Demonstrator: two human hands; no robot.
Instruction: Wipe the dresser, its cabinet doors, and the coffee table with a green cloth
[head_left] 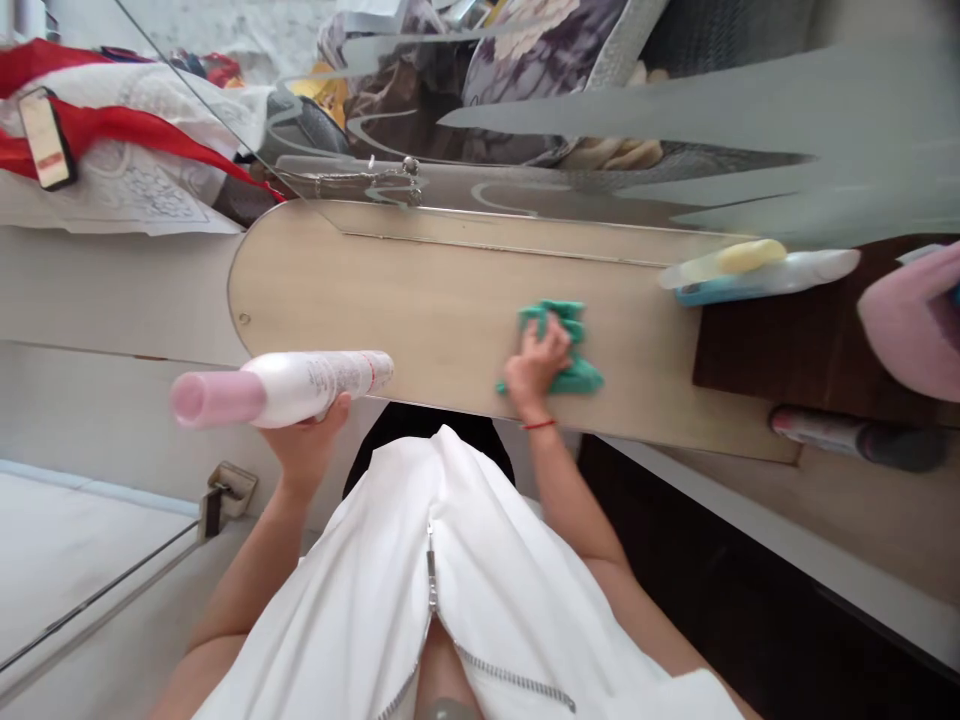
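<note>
We saw the left hand clasped around the lower end of a white spray can with a pink cap, held lengthwise in the air just in front of the pale wooden shelf and clear of its surface. The right hand lay flat, fingers spread and pressing down on a crumpled green cloth, which rested on the shelf roughly at its middle; a thin red band circled that wrist. Behind the shelf stood a mirror with frosted patterns, reflecting patterned fabric. Beyond the cloth, along the back edge of the shelf, lay a white bottle on its side with a yellow piece touching it. Near them we noticed a pink rounded object over a dark brown surface, and a dark tube lying well apart from the cloth. Off to the far side, a phone rested on red and white fabric.
</note>
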